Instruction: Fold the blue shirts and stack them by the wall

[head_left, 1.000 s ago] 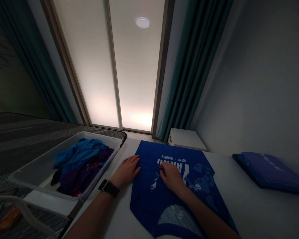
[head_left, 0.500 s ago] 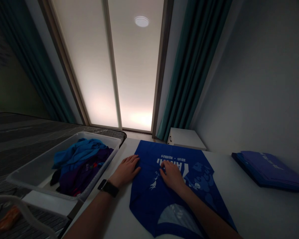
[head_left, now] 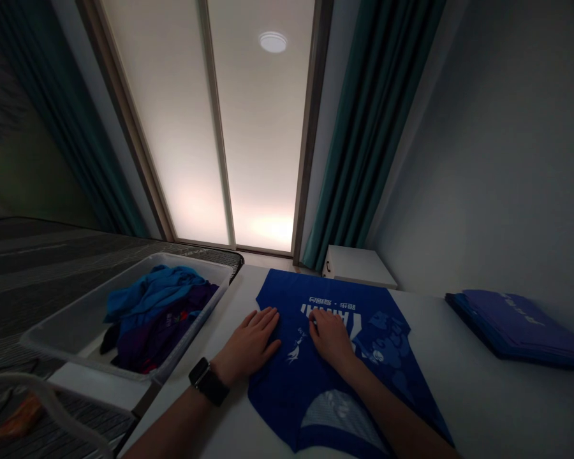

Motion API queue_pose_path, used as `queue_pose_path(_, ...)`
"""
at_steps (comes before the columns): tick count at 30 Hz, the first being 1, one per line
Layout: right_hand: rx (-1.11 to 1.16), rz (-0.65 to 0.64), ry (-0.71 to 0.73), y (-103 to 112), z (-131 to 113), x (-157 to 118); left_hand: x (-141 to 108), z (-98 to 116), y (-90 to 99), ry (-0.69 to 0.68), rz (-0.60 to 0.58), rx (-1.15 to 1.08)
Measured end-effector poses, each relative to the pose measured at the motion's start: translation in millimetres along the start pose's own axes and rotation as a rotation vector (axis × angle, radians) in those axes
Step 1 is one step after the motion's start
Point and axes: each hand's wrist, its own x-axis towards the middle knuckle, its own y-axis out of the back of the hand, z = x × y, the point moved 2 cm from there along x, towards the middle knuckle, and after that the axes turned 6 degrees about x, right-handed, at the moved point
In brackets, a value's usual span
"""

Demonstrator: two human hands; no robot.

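Note:
A blue sleeveless sports shirt [head_left: 310, 382] with white lettering lies spread on the white table [head_left: 478, 395], its neckline toward me. My left hand [head_left: 251, 341], with a black watch [head_left: 208, 381] on the wrist, rests flat over the shirt's left edge with fingers stretched out. On the printed chest lies my right hand [head_left: 332, 338], palm down, fingers slightly bent and apart. Neither hand grips the cloth. The forearm on the right covers part of the shirt's neck and side.
Left of the table stands a translucent plastic bin [head_left: 76, 325] holding crumpled blue and purple clothes [head_left: 160, 306]. A stack of folded purple and blue garments [head_left: 521, 325] lies at the table's right. Behind are a small white cabinet [head_left: 361, 264] and a frosted sliding door [head_left: 263, 140].
My left hand has slid a little to the right, further onto the shirt. My right hand has shifted only slightly. The shirt lies almost as before.

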Motion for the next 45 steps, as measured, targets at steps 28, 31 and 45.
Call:
queue_pose_path(28,0.123,-0.356,0.246,0.7,-4.8,-3.4,-68.9,-4.0,18.6,-0.107,0.074,-0.253)
queue_pose_path(31,0.101,-0.332,0.292,-4.3,-16.6,2.0,-70.1,-2.4,24.4,-0.138,0.087,-0.309)
queue_pose_path(45,0.027,-0.355,0.438,-39.9,-61.1,38.7,-91.8,-4.8,40.2,-0.295,-0.093,-0.297)
